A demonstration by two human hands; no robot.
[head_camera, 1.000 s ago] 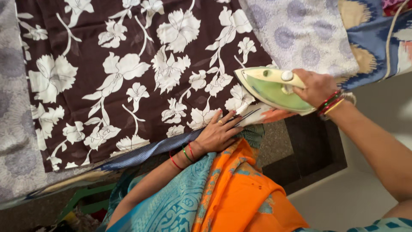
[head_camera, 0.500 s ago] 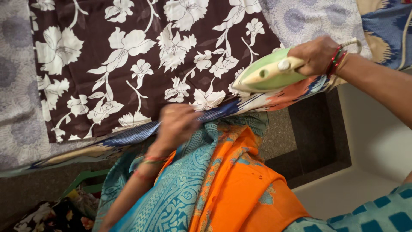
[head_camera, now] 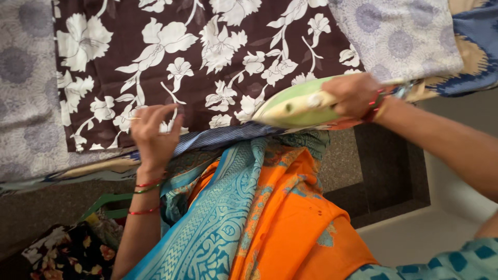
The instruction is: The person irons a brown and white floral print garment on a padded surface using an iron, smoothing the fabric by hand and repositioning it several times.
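Right hand point(head_camera: 354, 94) clenches the green iron point(head_camera: 295, 106) at centre-right over the blue cloth edge point(head_camera: 223, 137), while left hand point(head_camera: 154, 132), fingers loosely curled, pins it nearby, risking a burn.

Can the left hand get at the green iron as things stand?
Probably yes: the left hand rests on the brown floral cloth, with only flat cloth between it and the iron; the right hand occupies the handle.

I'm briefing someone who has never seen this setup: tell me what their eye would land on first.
First, the brown cloth with white flowers spread across the top. Then the pale green iron at its lower right edge, gripped by the right hand, while the left hand rests on the cloth's lower left edge. Below hangs bright orange and turquoise fabric.
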